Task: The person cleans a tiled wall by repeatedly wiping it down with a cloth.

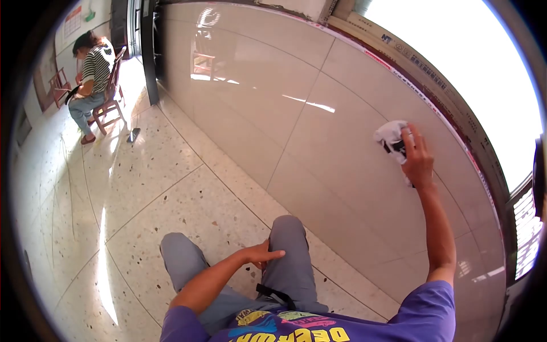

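Observation:
My right hand (419, 158) is raised on the right and grips a crumpled white cloth (390, 132) with dark patches, which it presses against the glossy beige tiled wall (330, 148). Reflected light shows on the tiles. Across my lap reaches my left hand (263, 253), resting against the inner side of my right knee (288, 236). Its thumb points outward, apart from the fingers, which are partly hidden, and I see nothing held in it.
Above the wall runs a window ledge (421, 65) with printed film beside a bright window (484, 68). Speckled tile floor (154, 228) extends left. A person (97, 74) sits on a wooden chair (117, 85) at far left. A phone-like dark object (134, 135) lies nearby.

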Demonstrator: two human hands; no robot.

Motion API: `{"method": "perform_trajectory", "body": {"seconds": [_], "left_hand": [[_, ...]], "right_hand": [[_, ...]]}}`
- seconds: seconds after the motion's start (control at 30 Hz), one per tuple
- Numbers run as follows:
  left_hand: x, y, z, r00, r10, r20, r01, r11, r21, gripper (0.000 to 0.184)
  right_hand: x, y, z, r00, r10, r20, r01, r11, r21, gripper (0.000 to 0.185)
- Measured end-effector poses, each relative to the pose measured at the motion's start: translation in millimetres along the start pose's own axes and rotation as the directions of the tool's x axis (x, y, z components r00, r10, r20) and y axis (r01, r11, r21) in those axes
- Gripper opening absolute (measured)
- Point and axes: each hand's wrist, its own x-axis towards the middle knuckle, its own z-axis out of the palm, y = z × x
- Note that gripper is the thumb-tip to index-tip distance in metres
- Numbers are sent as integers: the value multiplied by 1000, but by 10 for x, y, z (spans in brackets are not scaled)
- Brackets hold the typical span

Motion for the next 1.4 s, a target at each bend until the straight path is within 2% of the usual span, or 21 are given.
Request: {"method": "perform_trajectory", "body": {"seconds": [0.1, 0.2, 0.23, 0.33, 0.4, 0.53, 0.63, 0.7, 0.8, 0.83, 0.9, 1.07, 1.2, 1.27, 1.33, 1.4], "left_hand": [[60, -36, 79, 998, 52, -29, -55, 990, -133, 135], [89, -119, 12, 998, 33, -57, -40, 992, -123, 134], [73, -74, -17, 999, 28, -47, -32, 995, -92, 132], [47, -36, -114, 999, 10, -31, -11, 1000, -24, 127], [120, -77, -115, 1000, 15, -7, -15, 1000, 16, 124], [42, 79, 71, 993, 98, -69, -97, 995, 12, 119], [126, 101, 162, 988, 118, -96, -111, 991, 74, 112], [347, -82, 142, 982, 127, -136, -109, 985, 136, 103], [369, -28, 108, 987, 139, -84, -122, 977, 175, 94], [365, -1, 82, 989, 126, -79, -112, 980, 164, 90], [364, 3, 70, 993, 94, -70, -83, 987, 139, 81], [463, -98, 10, 993, 107, -51, -108, 994, -23, 65], [666, -225, -101, 998, 33, -59, -34, 999, -16, 59], [665, -275, -125, 997, 17, -74, -17, 1000, -3, 55], [644, -216, -183, 996, 1, -84, 3, 999, 48, 51], [525, -78, -284, 996, -6, -94, 19, 991, 132, 46]], "right_hand": [[-59, -15, 5, 999, -32, -23, 33, 999, 43, 59], [-234, 202, -220, 994, 92, -51, -93, 995, -26, 60], [-357, 394, -430, 980, 156, -127, -161, 986, -33, 60], [-703, 725, -734, 968, 167, -186, -199, 966, -166, 59], [-1097, 886, -831, 949, 236, -209, -275, 944, -180, 61], [-1758, 1245, -1079, 899, 335, -281, -396, 897, -196, 65], [-2223, 1423, -1246, 790, 514, -333, -582, 800, -146, 67], [-2535, 1532, -1292, 677, 617, -402, -684, 729, -33, 65], [-3076, 1762, -1314, 499, 743, -446, -825, 565, 19, 62], [-3314, 1923, -1277, 480, 724, -495, -827, 562, 19, 60], [-3568, 2002, -1288, 363, 787, -499, -857, 493, 153, 56], [-4096, 2044, -1178, 88, 873, -480, -826, 333, 454, 53], [-4146, 1986, -1205, 28, 917, -399, -705, 301, 642, 47], [-4080, 1970, -1233, -42, 933, -358, -656, 245, 714, 47], [-4035, 1999, -1241, -106, 925, -364, -633, 219, 742, 46], [-4063, 2018, -1195, -106, 912, -396, -626, 248, 739, 46]]}}
